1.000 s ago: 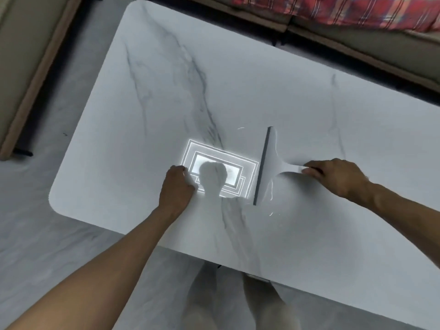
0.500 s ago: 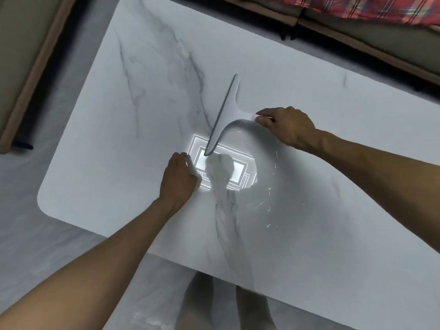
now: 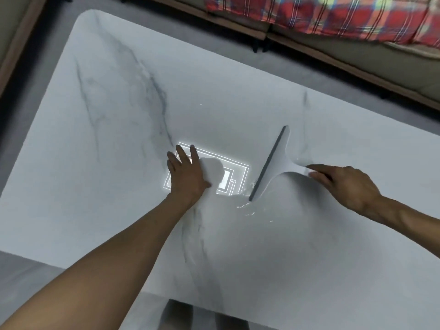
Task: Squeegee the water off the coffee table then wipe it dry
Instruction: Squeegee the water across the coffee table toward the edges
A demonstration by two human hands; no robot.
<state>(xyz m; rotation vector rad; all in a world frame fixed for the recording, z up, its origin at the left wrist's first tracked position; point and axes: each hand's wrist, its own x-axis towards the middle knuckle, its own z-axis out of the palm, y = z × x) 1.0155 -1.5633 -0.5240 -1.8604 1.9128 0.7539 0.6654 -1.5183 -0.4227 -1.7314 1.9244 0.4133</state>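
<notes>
No container shows anywhere on the coffee table [image 3: 114, 144]. The squeegee [image 3: 273, 163] sits right of centre in the frame, its dark rubber edge [image 3: 267, 164] running diagonally from upper right to lower left and pressed down on the marble top. The right hand [image 3: 345, 182] comes in from the right edge and is closed around the pale handle, index finger stretched along it toward the blade. The left hand [image 3: 188, 172] lies flat, palm down and fingers spread, at the centre of the frame; it has nothing in it. It partly covers a bright reflection of a rectangular ceiling light [image 3: 238, 170], and the shadow of a head falls across the same patch.

A small pool of water [image 3: 247, 206] glints at the lower end of the blade, with thin streaks trailing just below it. Nothing stands between the blade and the left hand but bare wet surface.

The top is white with grey veining and rounded corners, filling most of the frame. A grey floor [image 3: 28, 277] shows at lower left. Along the upper right runs a sofa [image 3: 357, 55] with a wooden base rail and a red plaid blanket [image 3: 333, 15] over it. Another upholstered piece [image 3: 12, 27] edges the upper left corner. The person's legs [image 3: 204, 315] appear at the bottom, beneath the table's near edge.
</notes>
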